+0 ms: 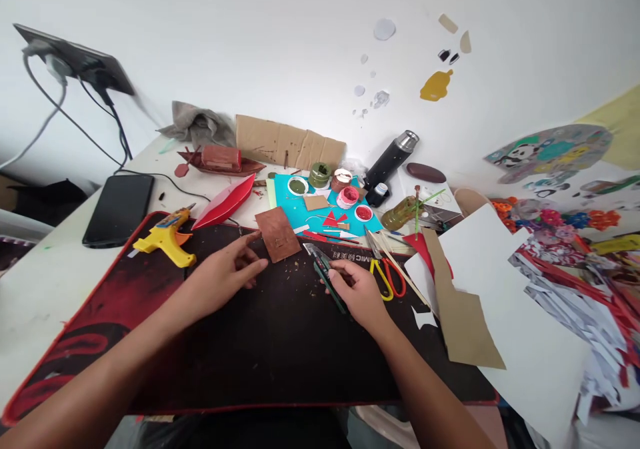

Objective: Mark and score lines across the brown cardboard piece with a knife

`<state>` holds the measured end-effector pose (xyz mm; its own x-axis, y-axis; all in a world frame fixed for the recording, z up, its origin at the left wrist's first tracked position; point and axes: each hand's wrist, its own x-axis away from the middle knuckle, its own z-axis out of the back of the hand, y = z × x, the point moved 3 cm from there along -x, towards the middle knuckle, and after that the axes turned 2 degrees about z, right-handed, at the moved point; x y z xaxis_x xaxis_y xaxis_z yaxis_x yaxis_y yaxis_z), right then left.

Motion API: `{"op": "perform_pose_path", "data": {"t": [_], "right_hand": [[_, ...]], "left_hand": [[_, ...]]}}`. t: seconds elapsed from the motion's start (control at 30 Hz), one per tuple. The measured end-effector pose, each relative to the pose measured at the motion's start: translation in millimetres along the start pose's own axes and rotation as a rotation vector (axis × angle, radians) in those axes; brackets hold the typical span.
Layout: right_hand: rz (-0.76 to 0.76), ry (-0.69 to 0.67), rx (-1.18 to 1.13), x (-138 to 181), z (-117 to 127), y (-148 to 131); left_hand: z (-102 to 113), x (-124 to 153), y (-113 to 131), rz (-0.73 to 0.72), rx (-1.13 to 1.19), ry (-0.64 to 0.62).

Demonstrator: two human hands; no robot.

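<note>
A green utility knife (327, 277) is gripped in my right hand (356, 292), its blade pointing up and left. Just left of the blade lies a reddish-brown painted cardboard piece (278, 234) with a small cut mark near its lower middle. My left hand (231, 269) hovers over the mat with fingers apart, holding nothing; its index fingertip is at the left edge of the cardboard piece, and I cannot tell if it touches. Small brown scraps (299, 269) are scattered on the dark mat (260, 349) between the hands.
A yellow glue gun (167, 239), a red paper boat (225, 201) and a phone (119, 210) lie to the left. Paint jars (320, 174) stand behind on blue paper (287, 204). Scissors (387, 279) and cut cardboard (463, 316) are on the right, a black flask (393, 159) behind.
</note>
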<state>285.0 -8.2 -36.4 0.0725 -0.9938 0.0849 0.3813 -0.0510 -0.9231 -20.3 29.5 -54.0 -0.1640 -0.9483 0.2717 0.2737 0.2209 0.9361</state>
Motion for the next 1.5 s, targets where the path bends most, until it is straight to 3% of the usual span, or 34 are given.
{"op": "perform_pose_path", "data": {"t": [0.07,0.13,0.23,0.33,0.47,0.6,0.77,0.97,1.07,1.23,1.5], "right_hand": [[-0.167,-0.051,-0.189,6,-1,2],[-0.284,-0.098,-0.324,11,-4,1],[-0.397,-0.165,-0.458,14,-10,-3],[-0.442,-0.197,-0.545,11,-13,-9],[-0.437,-0.229,-0.624,6,-14,-16],[-0.447,-0.288,-0.601,7,-14,-15],[-0.385,-0.29,-0.469,3,-7,-12],[-0.264,-0.357,-0.268,-7,-1,-17],[-0.153,-0.397,0.006,-9,3,-24],[0.196,-0.338,0.571,-12,11,-40],[0.292,-0.438,0.999,-15,4,-53]], "left_hand": [[14,1,7,-0.169,-0.384,0.124],[19,-3,14,-0.374,-0.58,0.172],[13,-21,19,-0.611,-0.724,0.043],[8,-48,17,-0.663,-0.826,-0.093],[6,-74,14,-0.617,-0.884,-0.242],[-4,-67,20,-0.608,-0.965,-0.179],[-12,-48,25,-0.587,-1.018,-0.11],[-9,-52,3,-0.586,-0.842,-0.196],[-10,-55,-5,-0.596,-0.763,-0.169],[-11,-54,-6,-0.622,-0.705,-0.111],[-13,-52,-3,-0.602,-0.766,-0.071]]}}
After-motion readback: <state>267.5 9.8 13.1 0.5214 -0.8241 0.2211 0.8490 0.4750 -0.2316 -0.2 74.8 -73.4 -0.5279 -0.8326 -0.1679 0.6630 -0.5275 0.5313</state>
